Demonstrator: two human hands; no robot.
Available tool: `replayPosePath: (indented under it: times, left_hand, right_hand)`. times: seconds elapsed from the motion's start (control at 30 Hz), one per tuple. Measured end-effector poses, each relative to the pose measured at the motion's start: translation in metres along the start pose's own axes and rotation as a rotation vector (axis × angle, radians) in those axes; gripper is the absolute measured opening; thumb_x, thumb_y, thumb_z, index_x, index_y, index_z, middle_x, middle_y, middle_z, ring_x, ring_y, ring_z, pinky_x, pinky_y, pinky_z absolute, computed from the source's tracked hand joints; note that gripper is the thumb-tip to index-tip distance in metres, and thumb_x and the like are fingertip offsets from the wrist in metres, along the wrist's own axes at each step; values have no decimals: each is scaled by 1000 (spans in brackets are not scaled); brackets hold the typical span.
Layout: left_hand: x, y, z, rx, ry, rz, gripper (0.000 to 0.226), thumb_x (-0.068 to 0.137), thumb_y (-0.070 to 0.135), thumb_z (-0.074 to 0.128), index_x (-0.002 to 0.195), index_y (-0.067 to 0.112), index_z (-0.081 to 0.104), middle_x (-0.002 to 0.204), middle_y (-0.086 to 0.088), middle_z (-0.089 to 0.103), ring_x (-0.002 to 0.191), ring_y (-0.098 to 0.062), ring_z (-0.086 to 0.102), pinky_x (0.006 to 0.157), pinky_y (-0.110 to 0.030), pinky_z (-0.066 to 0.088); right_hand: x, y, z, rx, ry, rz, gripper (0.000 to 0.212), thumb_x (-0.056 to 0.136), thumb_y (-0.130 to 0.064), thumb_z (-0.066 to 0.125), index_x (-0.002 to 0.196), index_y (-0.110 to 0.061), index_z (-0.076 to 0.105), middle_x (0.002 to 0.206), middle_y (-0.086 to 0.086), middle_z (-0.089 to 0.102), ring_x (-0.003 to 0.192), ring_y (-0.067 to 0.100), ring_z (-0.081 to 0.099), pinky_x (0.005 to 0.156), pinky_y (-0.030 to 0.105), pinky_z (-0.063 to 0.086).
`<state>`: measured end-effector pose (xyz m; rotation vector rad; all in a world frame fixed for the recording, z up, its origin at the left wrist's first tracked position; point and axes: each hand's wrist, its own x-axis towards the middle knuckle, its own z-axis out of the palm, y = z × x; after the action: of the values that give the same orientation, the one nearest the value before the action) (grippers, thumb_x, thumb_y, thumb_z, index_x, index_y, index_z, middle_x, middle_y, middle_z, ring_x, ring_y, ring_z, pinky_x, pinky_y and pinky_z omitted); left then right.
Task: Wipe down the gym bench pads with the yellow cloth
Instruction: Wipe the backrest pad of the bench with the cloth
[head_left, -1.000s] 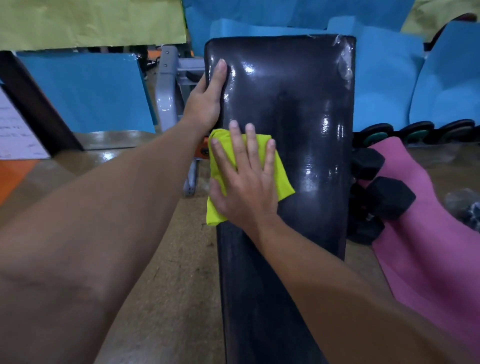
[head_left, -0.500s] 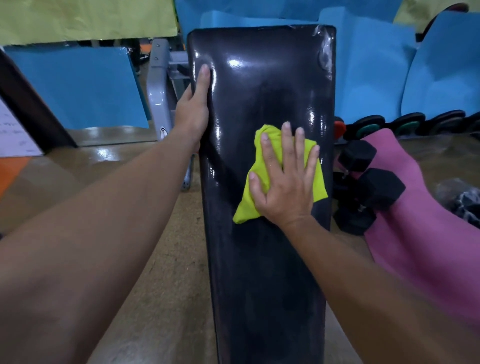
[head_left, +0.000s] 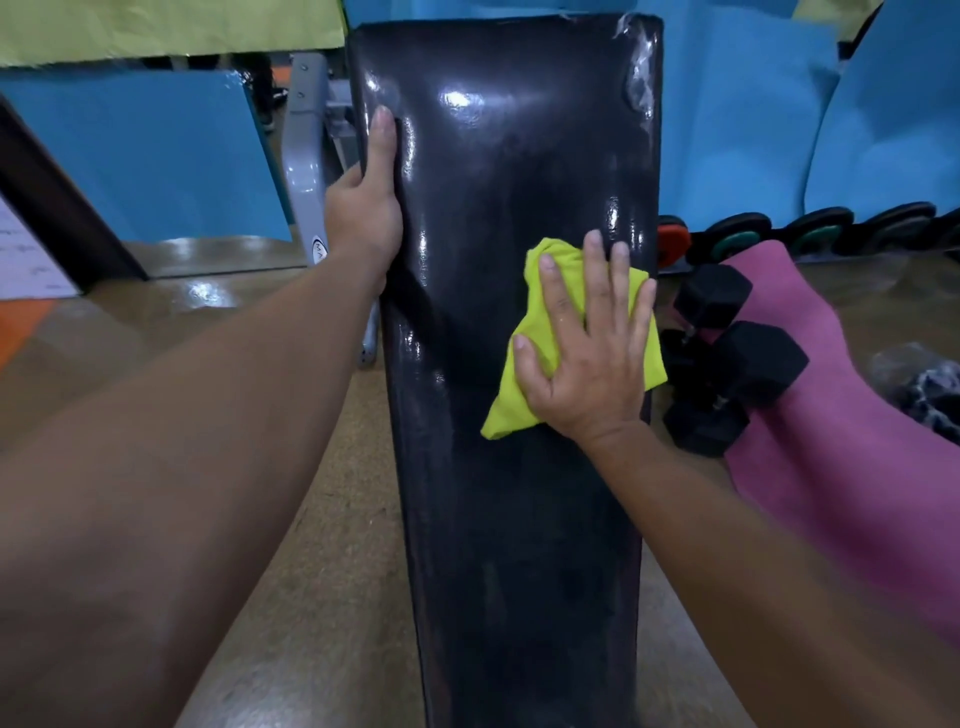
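Pad (head_left: 519, 467) — long, black and glossy — runs away from the viewer down the middle of the view, and both hands are on it. Farthest left of the grip stand blue mats (head_left: 145, 156) against the wall, then a grey frame (head_left: 306, 171) just beside the pad's left edge. The left hand (head_left: 366, 208) grips that edge well up the pad, thumb lying straight along the top face and the fingers wrapped out of sight round the side, so it seems to be steadying the bench. Across the pad and a little nearer the viewer, the right hand (head_left: 592, 358) lies flat with fingers straight and spread, pressing the cloth (head_left: 540, 332) against the top face by the right edge; one yellow corner hangs past that edge, another points back toward the wrist. Right of this hand, on the floor, sit black dumbbells (head_left: 737, 364), touching a pink mat (head_left: 831, 415) beyond them. The step in hand looks like a sideways wiping stroke at its right-hand end. The far part of the pad shines wet, while the stretch nearer than the cloth looks duller, so I judge it not yet wiped. The next move probably calls for firm flat pressure carried back toward the left hand — and a shift nearer with each pass, keeping the cloth under the palm so the loose corner does not drag off the edge.
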<state>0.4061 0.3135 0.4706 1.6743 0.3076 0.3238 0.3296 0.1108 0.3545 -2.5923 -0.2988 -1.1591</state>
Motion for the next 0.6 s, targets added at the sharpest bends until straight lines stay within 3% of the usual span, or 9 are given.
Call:
replayPosePath:
  times: [0.17, 0.3, 0.43, 0.6]
  left_hand:
    - [2, -5, -1, 34, 45, 16, 57, 89, 80, 57, 84, 26, 76, 94, 13, 78, 95, -7, 72, 103, -32, 56]
    - [-2, -2, 0, 97, 63, 4, 60, 90, 83, 50, 80, 27, 71, 91, 13, 73, 95, -9, 69, 104, -32, 52]
    - [-19, -7, 2, 131, 50, -45, 53, 97, 79, 42, 81, 32, 61, 86, 20, 59, 98, -14, 62, 96, -28, 42]
    - [-22, -15, 3, 106, 48, -41, 48, 98, 78, 42, 82, 36, 60, 88, 23, 57, 88, -3, 58, 92, -24, 40]
  right_hand:
    - [25, -16, 0, 30, 36, 170, 72, 96, -45, 53, 161, -19, 37, 169, 21, 21, 158, 44, 14, 123, 69, 11]
    - [12, -19, 2, 27, 14, 50, 69, 97, -46, 51, 160, -19, 39, 169, 20, 24, 158, 43, 17, 124, 69, 11]
    - [4, 5, -2, 26, -3, 29, 70, 96, -47, 53, 160, -20, 39, 169, 20, 24, 158, 41, 16, 124, 69, 13]
    - [24, -16, 1, 25, 19, 84, 71, 96, -47, 52, 161, -20, 37, 169, 21, 22, 158, 43, 16, 125, 68, 11]
